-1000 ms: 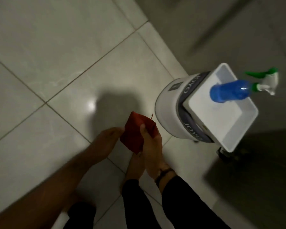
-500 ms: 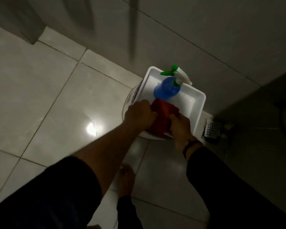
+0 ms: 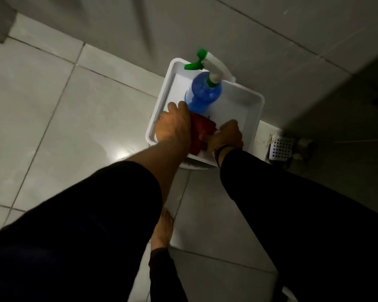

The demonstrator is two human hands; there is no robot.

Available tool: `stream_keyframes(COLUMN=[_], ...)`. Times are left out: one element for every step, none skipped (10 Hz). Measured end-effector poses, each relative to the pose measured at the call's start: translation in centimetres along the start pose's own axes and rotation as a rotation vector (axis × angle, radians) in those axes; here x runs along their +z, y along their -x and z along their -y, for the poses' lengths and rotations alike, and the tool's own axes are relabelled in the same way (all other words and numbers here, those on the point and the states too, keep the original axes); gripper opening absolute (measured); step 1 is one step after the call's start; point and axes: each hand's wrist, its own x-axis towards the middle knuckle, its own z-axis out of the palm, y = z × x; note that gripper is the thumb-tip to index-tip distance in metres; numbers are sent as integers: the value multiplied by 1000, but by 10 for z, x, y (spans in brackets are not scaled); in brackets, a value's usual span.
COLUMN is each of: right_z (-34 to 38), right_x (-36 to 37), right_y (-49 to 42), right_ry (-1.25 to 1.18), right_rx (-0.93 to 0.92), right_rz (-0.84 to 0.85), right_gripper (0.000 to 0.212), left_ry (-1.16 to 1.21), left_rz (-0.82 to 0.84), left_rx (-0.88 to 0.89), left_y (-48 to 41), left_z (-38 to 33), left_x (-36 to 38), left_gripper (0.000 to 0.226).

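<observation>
Red cloth (image 3: 202, 130) half buried under left hand (image 3: 172, 125) and right hand (image 3: 227, 134); fingertips hidden. Round base (image 3: 192, 167) beneath white tray (image 3: 234, 105) barely shows.

Soft matt red cloth (image 3: 202, 133) lies in a smooth plastic tray (image 3: 252, 118) (white, faintly glossy) on shiny floor tiles (image 3: 79, 127)

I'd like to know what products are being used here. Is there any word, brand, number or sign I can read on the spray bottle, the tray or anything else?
None: no text can be read in this view.
The blue spray bottle shows no label.
The white tray is plain.
The red cloth shows no print.
The floor drain grate shows only holes.
</observation>
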Motion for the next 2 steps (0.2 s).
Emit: stream_keyframes(right_z=[17,30], right_x=[-10,-22], right_y=[30,65], right_ry=[-27,-133], right_rx=[-45,-45], right_rz=[-50,-70], right_gripper=[53,46], left_ry=[11,63], left_rz=[-115,-170], left_rx=[59,48], left_y=[36,70], left_z=[10,29], left_x=[-19,-35], left_gripper=[46,40])
